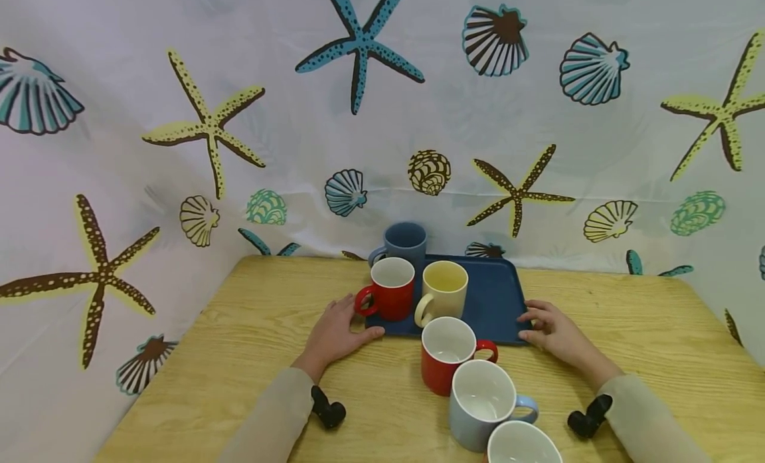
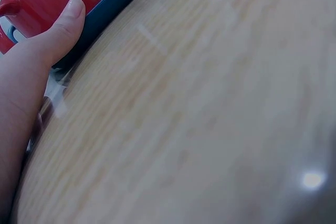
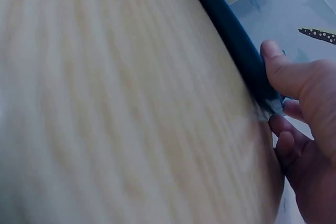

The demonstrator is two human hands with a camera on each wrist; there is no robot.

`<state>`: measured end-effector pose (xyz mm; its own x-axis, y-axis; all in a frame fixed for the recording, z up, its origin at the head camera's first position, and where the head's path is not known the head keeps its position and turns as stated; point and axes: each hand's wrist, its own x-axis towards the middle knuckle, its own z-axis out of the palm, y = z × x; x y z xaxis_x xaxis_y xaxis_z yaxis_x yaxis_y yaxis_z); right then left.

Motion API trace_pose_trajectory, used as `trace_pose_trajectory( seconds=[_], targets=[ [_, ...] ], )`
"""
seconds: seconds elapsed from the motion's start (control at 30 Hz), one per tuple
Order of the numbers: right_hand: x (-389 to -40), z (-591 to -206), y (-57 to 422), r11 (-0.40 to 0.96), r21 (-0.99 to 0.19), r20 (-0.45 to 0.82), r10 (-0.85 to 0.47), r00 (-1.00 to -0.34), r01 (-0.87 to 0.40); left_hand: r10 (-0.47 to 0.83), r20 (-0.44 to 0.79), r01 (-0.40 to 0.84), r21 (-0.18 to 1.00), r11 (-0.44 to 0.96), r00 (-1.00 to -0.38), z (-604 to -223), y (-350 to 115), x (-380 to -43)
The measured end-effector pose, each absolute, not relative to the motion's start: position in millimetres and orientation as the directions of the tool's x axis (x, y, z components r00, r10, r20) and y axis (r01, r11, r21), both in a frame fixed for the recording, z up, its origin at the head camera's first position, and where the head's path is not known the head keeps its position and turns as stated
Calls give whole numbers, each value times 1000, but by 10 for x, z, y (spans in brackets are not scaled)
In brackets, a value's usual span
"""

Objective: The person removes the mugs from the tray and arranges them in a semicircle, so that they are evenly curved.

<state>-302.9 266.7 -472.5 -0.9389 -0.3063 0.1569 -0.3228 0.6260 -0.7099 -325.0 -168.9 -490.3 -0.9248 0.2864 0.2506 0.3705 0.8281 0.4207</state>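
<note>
Blue tray (image 1: 493,303) noted at the far side of the wood-grain worktop (image 1: 269,310). Three mugs are carried on its left half: a dark blue mug (image 1: 408,240) at the tray's far left, a red mug (image 1: 394,302) nearer its left edge with the handle turned left, and a cream mug (image 1: 447,307), yellow inside, to the right of the red one, nearer the tray's middle.

Both hands are placed at the tray's ends. The near right corner is gripped by the right hand (image 1: 550,330) — thumb and bent fingers set about the rim. The near left rim is touched by the left hand's thumb; the fingers of the left hand (image 1: 340,330) are partly hidden, so whether the tray is gripped there cannot be told.

On the near side of the tray, a slanting row is formed by a second red mug (image 1: 436,373), a light blue mug (image 1: 469,420) and a white-lined mug (image 1: 522,444) cut off by the view. Beyond the tray, a pale cloth (image 1: 281,144) is printed with starfish and shells.
</note>
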Motion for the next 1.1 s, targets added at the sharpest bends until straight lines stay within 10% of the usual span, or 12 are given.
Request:
trace_pose_trajectory(
  seconds=[0.7, 1.1],
  targets=[
    [-3015, -4724, 2698, 753, -539, 203, -318, -926, -377, 141, 183, 230, 805, 547, -973, -4667, -1626, -3118],
    [-2988, -4700, 2702, 795, -464, 188, -343, -920, -391, -9, -186, -183, 955, 232, -982, -4443, -1559, -3082]
  ],
)
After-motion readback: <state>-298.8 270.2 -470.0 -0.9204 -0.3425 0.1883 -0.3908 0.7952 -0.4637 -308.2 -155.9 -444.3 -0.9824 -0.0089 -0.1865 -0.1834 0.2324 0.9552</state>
